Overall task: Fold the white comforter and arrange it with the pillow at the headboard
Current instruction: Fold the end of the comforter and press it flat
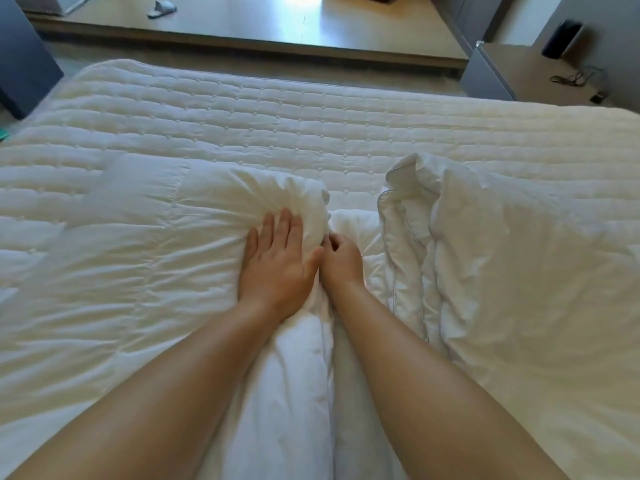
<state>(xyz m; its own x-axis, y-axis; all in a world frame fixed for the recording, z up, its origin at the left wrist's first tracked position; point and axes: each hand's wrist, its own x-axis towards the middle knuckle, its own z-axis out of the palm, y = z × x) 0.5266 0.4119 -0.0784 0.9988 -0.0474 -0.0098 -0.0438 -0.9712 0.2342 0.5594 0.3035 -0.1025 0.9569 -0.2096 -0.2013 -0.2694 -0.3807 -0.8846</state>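
Two bare forearms reach forward from the bottom of the view across a bed, over a long white roll of bedding. The left hand (277,261) lies flat with fingers spread, pressing down on a puffy corner of the white comforter (145,258), which looks meant to pin that layer in place so it does not slide. Just beside it, touching at the thumb, the right hand (341,259) is curled shut, pinching a fold of the same fabric at the gathered edge, likely to draw it straight for the next fold. The comforter spreads left of the hands; a second bunched white mass with piped edging (485,258), perhaps the pillow or more comforter, rises to the right. Beneath lies a quilted mattress pad (277,116). Beyond the bed, a slipper (162,9) rests on the wooden floor (277,26).
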